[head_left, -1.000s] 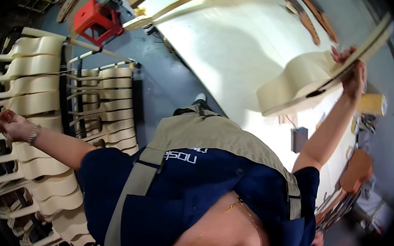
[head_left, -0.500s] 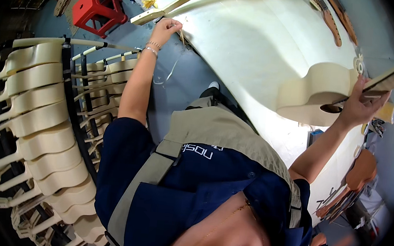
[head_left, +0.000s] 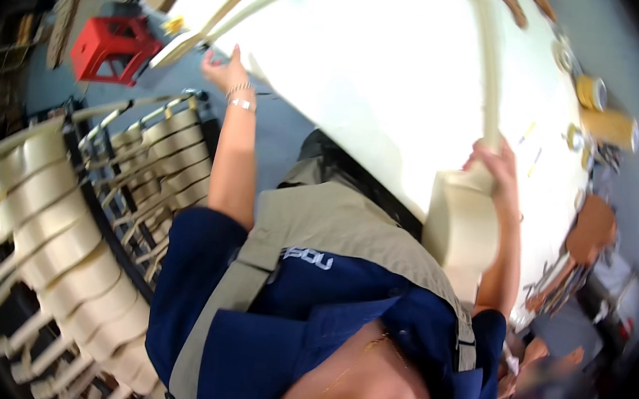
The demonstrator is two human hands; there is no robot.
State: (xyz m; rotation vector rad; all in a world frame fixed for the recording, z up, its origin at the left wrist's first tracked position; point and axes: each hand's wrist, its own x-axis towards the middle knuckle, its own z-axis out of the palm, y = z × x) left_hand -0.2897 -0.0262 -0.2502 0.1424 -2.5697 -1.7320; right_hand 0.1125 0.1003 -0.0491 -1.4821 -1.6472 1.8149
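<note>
My right hand (head_left: 501,169) is wrapped round the neck of a cream, unfinished ukulele-like guitar body (head_left: 455,232). The body hangs beside my right forearm, its neck pointing away over the white worktable (head_left: 370,73). Over the table's far left corner, my left hand (head_left: 225,73) is raised with its fingers apart and nothing visible in them. Just beyond these fingers, the headstock of another cream guitar (head_left: 174,48) juts past the table edge; its neck runs up to the top of the picture. Motion blurs both instruments.
Racks of cream guitar bodies (head_left: 63,229) stand close on my left. Beyond them is a red plastic stool (head_left: 111,49). Tape rolls (head_left: 591,93) and a brown guitar body (head_left: 592,226) line the right side. Another person (head_left: 551,387) is at the lower right.
My right hand has swung the guitar body nearer to me, now gripping its neck. My left fingers have opened from a pinch on a thin strip. The view has shifted.
</note>
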